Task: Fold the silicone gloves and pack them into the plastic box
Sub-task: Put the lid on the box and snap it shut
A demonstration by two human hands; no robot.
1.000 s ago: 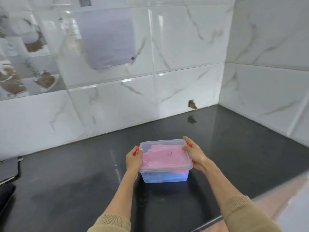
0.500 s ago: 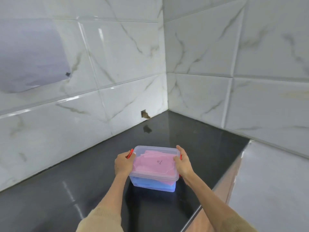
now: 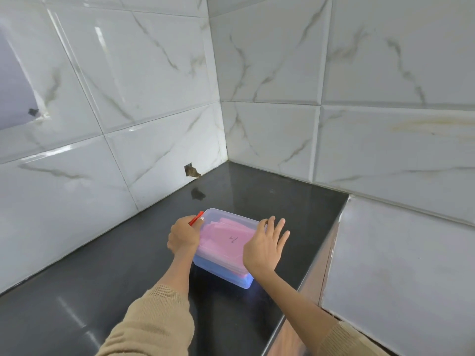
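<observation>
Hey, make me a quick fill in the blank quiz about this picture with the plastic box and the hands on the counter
1. The clear plastic box sits on a glossy ____ countertop.
2. Through the lid, the top folded glove looks ____ in colour.
3. The left hand grips the box's ____ latch.
4. The right hand has its fingers ____ over the box's right end.

Missing words: black; pink; red; spread
</observation>
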